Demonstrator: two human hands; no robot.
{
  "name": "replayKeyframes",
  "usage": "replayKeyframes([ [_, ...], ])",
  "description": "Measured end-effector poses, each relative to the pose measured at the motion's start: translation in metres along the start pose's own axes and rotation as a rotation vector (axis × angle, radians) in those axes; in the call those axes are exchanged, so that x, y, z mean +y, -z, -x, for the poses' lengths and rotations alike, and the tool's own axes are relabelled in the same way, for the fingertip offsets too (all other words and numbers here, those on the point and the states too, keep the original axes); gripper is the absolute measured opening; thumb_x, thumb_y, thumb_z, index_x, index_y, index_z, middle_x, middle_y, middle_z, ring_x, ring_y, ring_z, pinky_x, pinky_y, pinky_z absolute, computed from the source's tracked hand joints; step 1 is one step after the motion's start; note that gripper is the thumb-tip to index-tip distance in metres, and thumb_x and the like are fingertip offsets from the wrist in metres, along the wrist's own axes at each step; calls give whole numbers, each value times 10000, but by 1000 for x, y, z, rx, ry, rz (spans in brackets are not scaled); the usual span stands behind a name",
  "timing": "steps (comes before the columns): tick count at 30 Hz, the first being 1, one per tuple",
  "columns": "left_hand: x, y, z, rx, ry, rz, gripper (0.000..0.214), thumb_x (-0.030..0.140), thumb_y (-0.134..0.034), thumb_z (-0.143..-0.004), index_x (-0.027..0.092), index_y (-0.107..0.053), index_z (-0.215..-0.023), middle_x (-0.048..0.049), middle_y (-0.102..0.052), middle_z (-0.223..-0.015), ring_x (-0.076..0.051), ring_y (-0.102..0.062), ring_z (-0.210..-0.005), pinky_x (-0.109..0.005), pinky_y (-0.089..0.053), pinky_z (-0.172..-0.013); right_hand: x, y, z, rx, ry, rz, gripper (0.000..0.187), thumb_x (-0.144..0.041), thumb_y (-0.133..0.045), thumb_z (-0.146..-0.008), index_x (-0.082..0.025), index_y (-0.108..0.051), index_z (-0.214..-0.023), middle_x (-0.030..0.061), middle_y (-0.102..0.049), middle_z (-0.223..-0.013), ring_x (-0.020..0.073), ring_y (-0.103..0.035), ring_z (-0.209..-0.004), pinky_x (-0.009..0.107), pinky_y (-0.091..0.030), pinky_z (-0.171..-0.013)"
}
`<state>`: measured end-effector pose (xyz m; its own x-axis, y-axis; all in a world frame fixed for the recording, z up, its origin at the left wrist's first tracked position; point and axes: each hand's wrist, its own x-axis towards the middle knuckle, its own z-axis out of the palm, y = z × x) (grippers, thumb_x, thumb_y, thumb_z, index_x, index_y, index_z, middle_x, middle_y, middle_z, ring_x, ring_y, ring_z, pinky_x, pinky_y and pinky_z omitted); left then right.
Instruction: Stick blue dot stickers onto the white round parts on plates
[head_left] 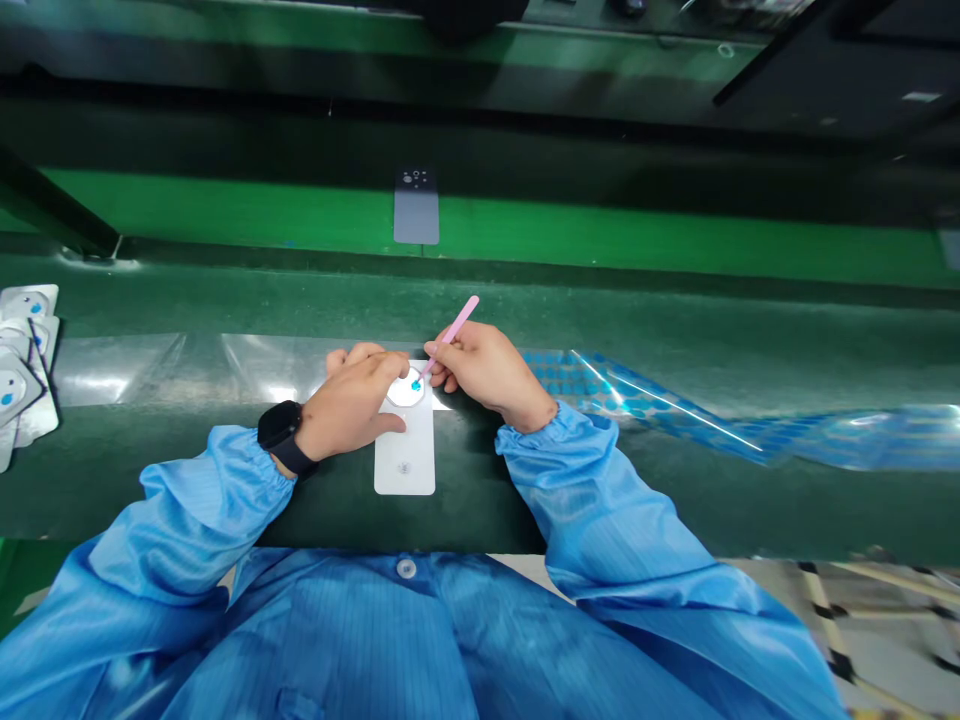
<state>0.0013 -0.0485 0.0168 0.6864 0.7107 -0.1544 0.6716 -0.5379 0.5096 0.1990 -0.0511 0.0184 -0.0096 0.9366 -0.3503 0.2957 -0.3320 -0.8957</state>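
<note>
A white phone back cover [405, 462] lies flat on the green bench in front of me. My left hand [352, 400], with a black watch on the wrist, rests on its upper left part, fingers curled and pressing it down. My right hand [487, 372] pinches pink tweezers [450, 338] whose tip carries a small blue sticker [415, 385] over the round camera area of the cover. Both arms wear blue sleeves.
A second grey back cover [416, 205] lies on the bright green conveyor belt beyond. A sheet of blue round stickers [675, 405] stretches to the right. Several white parts [22, 360] are stacked at the left edge. Clear film [187, 365] covers the bench on the left.
</note>
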Motion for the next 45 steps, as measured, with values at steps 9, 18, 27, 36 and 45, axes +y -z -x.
replayKeyframes([
  [9, 0, 3, 2, -9, -43, -54, 474, 291, -832, -748, 216, -595, -1151, -113, -587, -1418, -336, -453, -1293, -474, -303, -977, -1, -1, 2, 25, 23, 3, 257, -85, -648, -906, -157, -584, -668, 12, -671, -555, 86, -615, -437, 126, -475, -393],
  [18, 1, 4, 4, -25, -85, -177, 367, 313, -762, -807, 279, -709, -1168, -109, -558, -1452, -371, -436, -1282, -517, -308, -938, 1, -3, 2, 32, 58, 10, 233, -99, -660, -901, -167, -578, -694, -1, -671, -556, 86, -620, -439, 128, -481, -417],
  [27, 10, 9, 5, -34, -36, -248, 366, 313, -736, -820, 309, -729, -1187, -91, -558, -1458, -378, -443, -1239, -536, -340, -922, 5, 0, 1, 36, 40, -119, 230, -143, -654, -907, -159, -601, -684, 10, -653, -538, 101, -614, -438, 157, -484, -407],
  [36, 13, 10, 4, -70, 16, -281, 410, 319, -749, -819, 285, -704, -1225, -89, -535, -1489, -375, -427, -1266, -533, -348, -917, 12, 4, -3, -1, 51, -287, 233, -204, -697, -894, -153, -595, -691, 15, -651, -545, 100, -604, -445, 166, -493, -410],
  [45, 22, 10, -1, -102, 135, -219, 343, 278, -788, -777, 290, -736, -1117, -68, -518, -1487, -370, -382, -1313, -534, -329, -982, 14, 6, -6, -38, 49, -380, 269, -282, -761, -835, -149, -611, -657, 23, -634, -490, 102, -582, -401, 166, -481, -386],
])
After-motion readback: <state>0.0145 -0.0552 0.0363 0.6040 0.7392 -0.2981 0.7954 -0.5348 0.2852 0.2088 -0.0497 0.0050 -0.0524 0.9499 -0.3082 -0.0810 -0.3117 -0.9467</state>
